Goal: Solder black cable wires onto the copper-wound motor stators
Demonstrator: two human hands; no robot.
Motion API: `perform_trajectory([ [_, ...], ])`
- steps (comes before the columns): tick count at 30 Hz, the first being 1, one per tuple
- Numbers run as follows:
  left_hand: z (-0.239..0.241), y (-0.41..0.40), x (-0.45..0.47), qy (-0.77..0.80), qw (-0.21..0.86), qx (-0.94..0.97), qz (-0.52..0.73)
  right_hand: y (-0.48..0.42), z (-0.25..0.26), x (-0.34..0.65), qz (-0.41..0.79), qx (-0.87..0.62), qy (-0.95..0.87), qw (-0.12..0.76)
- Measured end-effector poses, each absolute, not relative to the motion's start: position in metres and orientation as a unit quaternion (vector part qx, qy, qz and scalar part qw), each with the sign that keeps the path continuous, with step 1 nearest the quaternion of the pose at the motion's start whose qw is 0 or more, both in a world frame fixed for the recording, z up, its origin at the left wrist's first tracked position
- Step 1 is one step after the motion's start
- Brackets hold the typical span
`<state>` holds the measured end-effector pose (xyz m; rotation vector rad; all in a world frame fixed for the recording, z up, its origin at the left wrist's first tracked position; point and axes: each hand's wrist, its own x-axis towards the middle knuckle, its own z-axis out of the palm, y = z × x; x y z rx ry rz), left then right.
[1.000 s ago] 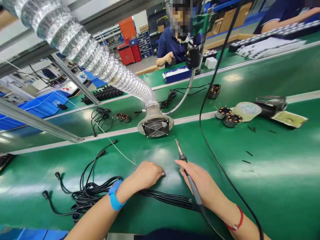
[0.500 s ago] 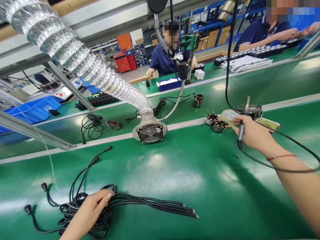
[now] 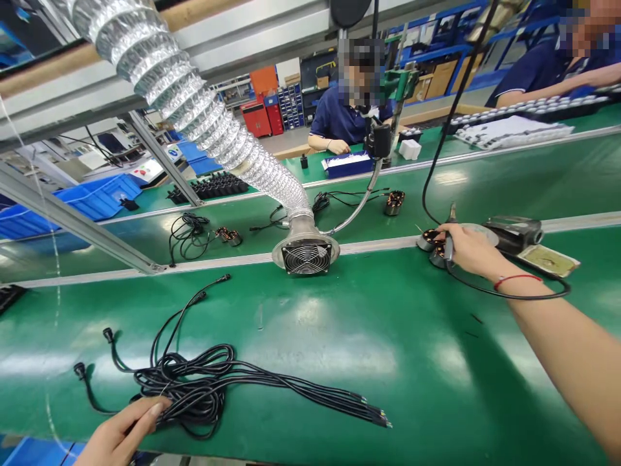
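On a glossy green table (image 3: 320, 323), black cables (image 3: 208, 388) lie coiled at left, their stripped ends pointing right; the left hand (image 3: 123, 430) touches the coil, whether its grip holds a strand impossible to tell. The right hand (image 3: 470, 249) has its grip wrapped around a soldering iron (image 3: 449, 249) near copper-wound stators (image 3: 425, 242). Beyond a silvery duct (image 3: 223, 129), a person in navy (image 3: 334, 116) faces the table, red cabinets (image 3: 257, 120) behind.

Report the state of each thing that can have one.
Grey-handled soldering iron: held in bare right hand, tip up; heat unclear.
Long black cables: loosely coiled, stripped ends bunched at right.
Silver ribbed foil duct: extended, slanting down.
Black square fan: fixed at its mouth; spinning unclear.
Dark-blue rectangular box: open, holding white strips.
Yellowish rectangular pad: flat; wetness unclear.
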<state>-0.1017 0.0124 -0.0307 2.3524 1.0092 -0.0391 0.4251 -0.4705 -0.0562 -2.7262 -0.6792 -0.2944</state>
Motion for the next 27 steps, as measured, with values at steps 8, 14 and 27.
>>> perform_trajectory([
  [8,-0.014,-0.032,-0.045,0.273,0.303,0.911,-0.057,-0.438,-0.061,0.358,-0.071,-0.931,-0.307,0.184],
  [14,-0.018,-0.078,0.015,0.116,0.364,0.905,-0.19,-0.413,-0.073,0.277,-0.074,-0.92,-0.312,0.226],
  [27,-0.056,-0.135,0.12,0.06,0.456,0.875,-0.148,-0.345,-0.084,0.166,-0.046,-0.848,-0.369,0.378],
])
